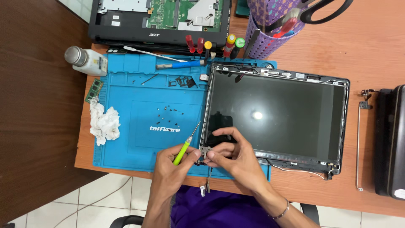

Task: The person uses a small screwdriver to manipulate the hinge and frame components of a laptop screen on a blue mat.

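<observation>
Looks like the hinge-screw stage on this bare black laptop screen panel (276, 116): it lies face up, half on the blue silicone repair mat (139, 114), half on the orange wooden table (371, 50). The left hand (171, 166) is curled shut around a slim screwdriver with a lime-green handle (182, 153), its shaft slanting up and away from the knuckles. The right hand (230, 154) is half closed, fingertips pinching the small silver metal hinge bracket (205, 150) at the panel's near-left corner, which sits right between both hands, touching the right one.

My guess is the next move needs the driver tip brought down dead straight onto the tiny screw while the right hand keeps the bracket from twisting; whether the screw is in or out I can't tell.

Tiny black loose screws (168, 110) are scattered on the mat just beyond the left hand, and a crumpled white tissue (103, 122) is further out to its left.
</observation>
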